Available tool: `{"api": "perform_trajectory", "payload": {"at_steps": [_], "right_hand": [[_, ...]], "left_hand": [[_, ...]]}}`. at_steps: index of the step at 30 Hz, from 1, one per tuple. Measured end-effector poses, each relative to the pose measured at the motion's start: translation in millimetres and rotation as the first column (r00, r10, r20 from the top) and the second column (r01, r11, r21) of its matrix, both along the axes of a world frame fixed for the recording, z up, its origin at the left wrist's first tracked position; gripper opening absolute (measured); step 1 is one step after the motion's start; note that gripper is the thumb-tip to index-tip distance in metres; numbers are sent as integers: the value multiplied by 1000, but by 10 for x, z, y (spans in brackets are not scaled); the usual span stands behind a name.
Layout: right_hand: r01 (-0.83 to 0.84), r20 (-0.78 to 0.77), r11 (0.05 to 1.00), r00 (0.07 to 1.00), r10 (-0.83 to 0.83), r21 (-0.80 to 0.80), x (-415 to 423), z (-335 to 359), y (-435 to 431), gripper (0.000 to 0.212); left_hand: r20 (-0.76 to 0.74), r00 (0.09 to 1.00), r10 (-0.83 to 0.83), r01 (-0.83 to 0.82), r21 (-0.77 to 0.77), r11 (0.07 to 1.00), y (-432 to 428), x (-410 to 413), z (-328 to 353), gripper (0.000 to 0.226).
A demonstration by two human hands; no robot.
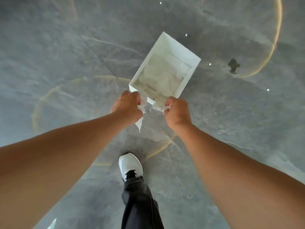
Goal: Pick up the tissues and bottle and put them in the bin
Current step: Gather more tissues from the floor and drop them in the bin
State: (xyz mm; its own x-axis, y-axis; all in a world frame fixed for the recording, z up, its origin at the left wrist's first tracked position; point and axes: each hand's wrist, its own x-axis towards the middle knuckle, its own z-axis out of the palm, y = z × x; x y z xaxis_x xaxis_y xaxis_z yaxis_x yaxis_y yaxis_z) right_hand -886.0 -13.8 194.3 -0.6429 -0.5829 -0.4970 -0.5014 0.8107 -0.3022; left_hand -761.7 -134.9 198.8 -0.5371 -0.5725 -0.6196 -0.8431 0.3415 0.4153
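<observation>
A white rectangular bin (181, 48) stands on the grey floor ahead of me, with crumpled white tissues (161, 78) lying inside it. My left hand (127, 108) is closed around a white tissue (140, 124) that hangs below the fist, just at the bin's near corner. My right hand (177, 111) grips another crumpled tissue (157, 108) at the bin's near edge. No bottle shows in the head view.
My white shoe (130, 166) and dark trouser leg (140, 202) step forward on the grey marbled floor (66, 63). A dark stain (233, 65) lies right of the bin. A small white scrap (52, 223) sits at the bottom left.
</observation>
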Motion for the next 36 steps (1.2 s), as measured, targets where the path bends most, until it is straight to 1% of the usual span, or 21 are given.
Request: {"api": "perform_trajectory", "payload": {"at_steps": [3,6,9,11,13,14,15,17,19,22,24,26,30,33,36], "right_hand": [[191,63,981,980,-189,-36,-239,-275,-78,15],[240,87,970,968,-235,-47,-328,-531,-171,17],[286,114,956,954,-277,-71,-347,-716,-300,23],[330,132,940,939,-318,-81,-349,-783,-380,26],[381,168,921,916,-365,-79,-346,-801,-431,32],[399,184,914,906,-382,-69,-337,-792,-444,35],[401,187,915,904,-385,-53,-325,-768,-448,37],[346,151,938,928,-341,-6,-268,-689,-471,37],[271,107,962,956,-273,34,-164,-579,-552,34],[168,93,985,981,-172,51,103,-411,-797,31],[68,96,997,993,-71,33,394,-320,-1028,29],[-48,99,999,994,48,1,788,-244,-1263,26],[-263,93,964,960,265,-34,1753,-112,-1649,24],[-395,88,919,915,394,-10,2635,-18,-1821,25],[-528,94,849,846,524,20,3633,108,-1923,24]], "left_hand": [[23,1000,-6,7,-19,1000,-81,-422,-194,31],[23,1000,1,0,-51,999,-198,-689,-444,33],[-17,998,65,-66,-67,996,-360,-810,-657,28],[-55,986,156,-157,-12,988,-454,-816,-750,30],[-76,966,245,-236,111,965,-511,-759,-800,50],[-77,962,262,-248,158,956,-531,-705,-806,60],[-79,963,259,-241,181,954,-547,-639,-802,65],[-93,973,213,-197,157,968,-612,-447,-762,58],[-78,990,114,-108,74,991,-719,-163,-675,42],[-9,999,-32,32,42,999,-918,411,-507,30],[56,996,-71,70,26,997,-1062,867,-400,24],[115,992,-41,41,7,999,-1185,1372,-314,22],[180,978,104,-97,-45,994,-1321,2479,-235,22],[183,958,221,-214,-57,975,-1322,3404,-135,22],[153,924,350,-348,-42,937,-1173,4424,-2,19]]}}
